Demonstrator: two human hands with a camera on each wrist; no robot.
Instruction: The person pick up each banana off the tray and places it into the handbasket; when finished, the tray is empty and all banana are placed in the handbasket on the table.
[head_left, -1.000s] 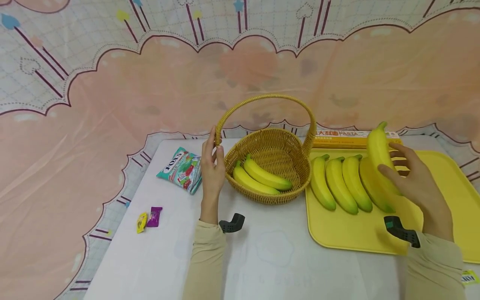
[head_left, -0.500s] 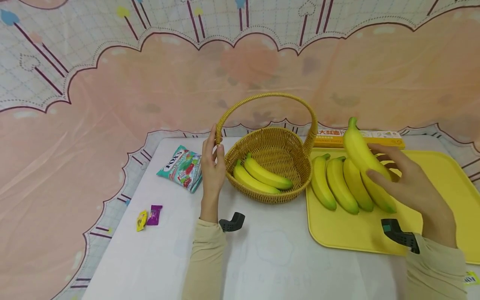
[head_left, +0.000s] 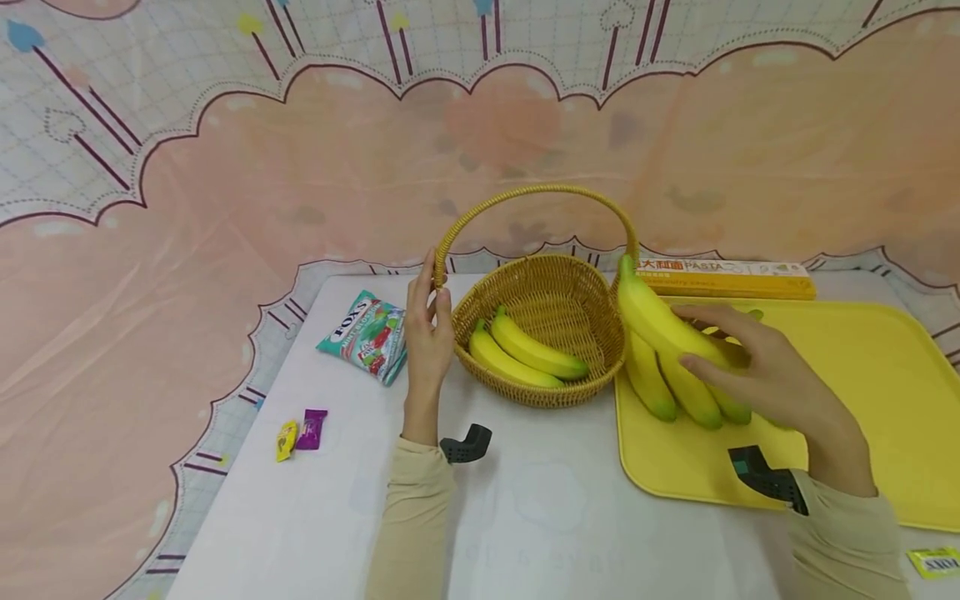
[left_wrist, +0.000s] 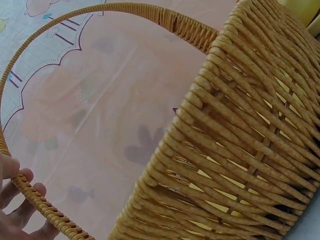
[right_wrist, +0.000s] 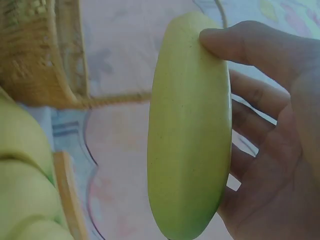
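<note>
My left hand [head_left: 430, 333] pinches the left side of the handle of a wicker basket [head_left: 540, 398]; in the left wrist view the thumb and fingers [left_wrist: 20, 215] lie about the woven handle [left_wrist: 47, 212]. Two bananas [head_left: 536, 350] lie side by side inside the basket. With thumb and fingers my right hand [head_left: 776, 383] holds another banana [head_left: 656, 321], raised above the tray, its stem end beside the basket's right rim. Under it, several bananas [head_left: 647, 387] lie in a row on the yellow tray [head_left: 862, 400], partly hidden by the held one and the hand.
Behind the tray stands a long pasta box [head_left: 727, 283]. A FOX'S candy bag [head_left: 367, 337] lies left of the basket. Two small wrapped candies, one purple [head_left: 311, 429] and one yellow [head_left: 287, 440], lie further left. A yellow packet [head_left: 933, 563] sits at the lower right.
My right hand has carried its banana leftward and slightly down, from over the tray's middle to beside the basket rim. The left hand has stayed on the handle.
</note>
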